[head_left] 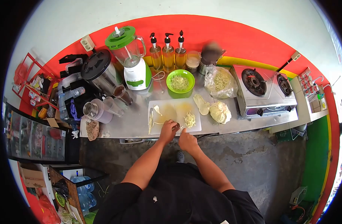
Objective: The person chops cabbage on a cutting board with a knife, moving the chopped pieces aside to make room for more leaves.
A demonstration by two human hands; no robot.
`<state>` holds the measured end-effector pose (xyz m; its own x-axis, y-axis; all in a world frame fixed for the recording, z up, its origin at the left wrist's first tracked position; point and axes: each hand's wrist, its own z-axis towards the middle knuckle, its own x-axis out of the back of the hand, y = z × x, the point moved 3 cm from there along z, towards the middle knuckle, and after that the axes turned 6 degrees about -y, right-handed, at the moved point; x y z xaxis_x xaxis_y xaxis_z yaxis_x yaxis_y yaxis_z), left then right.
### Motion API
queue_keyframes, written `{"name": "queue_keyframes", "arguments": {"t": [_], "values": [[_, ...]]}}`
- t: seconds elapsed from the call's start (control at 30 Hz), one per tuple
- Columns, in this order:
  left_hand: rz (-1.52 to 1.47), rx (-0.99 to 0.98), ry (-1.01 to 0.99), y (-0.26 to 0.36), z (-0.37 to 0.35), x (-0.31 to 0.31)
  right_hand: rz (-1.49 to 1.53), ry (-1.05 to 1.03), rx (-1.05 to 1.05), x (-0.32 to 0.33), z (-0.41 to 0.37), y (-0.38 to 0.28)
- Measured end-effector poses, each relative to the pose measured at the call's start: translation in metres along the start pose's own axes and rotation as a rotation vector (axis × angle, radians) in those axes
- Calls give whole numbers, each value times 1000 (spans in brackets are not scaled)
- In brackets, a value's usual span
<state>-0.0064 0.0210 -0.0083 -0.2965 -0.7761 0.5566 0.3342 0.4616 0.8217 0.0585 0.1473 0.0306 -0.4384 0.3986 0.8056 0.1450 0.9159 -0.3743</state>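
Observation:
A white cutting board (163,105) lies at the counter's front edge, with a heap of shredded cabbage (190,119) on its right half and cut cabbage pieces (151,121) along its left side. Over the board's front part, my left hand (169,130) has its fingers curled down; what they hold is hidden. Just to its right, my right hand (187,140) is closed around what looks like a knife handle, the blade barely showing. Behind the board stands a green bowl (181,93) of shredded cabbage. A partly cut cabbage (219,112) and a loose leaf (201,104) sit right of the board.
A plastic bag of shredded cabbage (221,82) stands beside the two-burner gas stove (266,106). At the back are a blender (136,76) and several pump bottles (168,58). Cups and a pinkish jug (103,114) stand on the left, near a brown lumpy item (92,130).

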Motion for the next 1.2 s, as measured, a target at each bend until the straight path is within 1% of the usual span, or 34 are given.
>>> {"name": "queue_keyframes", "arguments": {"t": [0.07, 0.13, 0.3, 0.37, 0.5, 0.57, 0.63, 0.73, 0.93, 1.0, 1.07, 1.2], "values": [[-10, -42, 39, 1, -3, 0, 22, 1, -6, -6, 1, 1], [19, -52, 34, 3, -5, 2, 48, 55, 11, -8, 4, 1], [65, -58, 1, 0, -5, 3, 40, 41, 1, -4, 2, 0], [19, -83, 46, 0, -8, 4, 56, 31, -15, -7, 2, -2], [-1, -78, 69, 0, -10, 6, 40, 42, -14, -6, 4, 1], [-3, -132, 55, -1, -9, 9, 18, 36, -5, -3, 5, -1], [-11, -122, 49, 0, -9, 11, -16, -4, -18, -9, 6, 0], [-19, -104, 42, 3, -8, 11, 63, 46, -4, -15, 4, -2], [-8, -121, 26, 2, -7, 12, 58, -4, -1, -2, -2, -6], [4, -125, 22, 2, -8, 12, 63, 3, -3, -10, -6, -6], [-7, -69, 25, -2, -7, 9, 64, 5, -12, -16, -3, -2], [-14, -95, 12, 3, -8, 10, 84, 30, 0, -7, 9, -1]]}}
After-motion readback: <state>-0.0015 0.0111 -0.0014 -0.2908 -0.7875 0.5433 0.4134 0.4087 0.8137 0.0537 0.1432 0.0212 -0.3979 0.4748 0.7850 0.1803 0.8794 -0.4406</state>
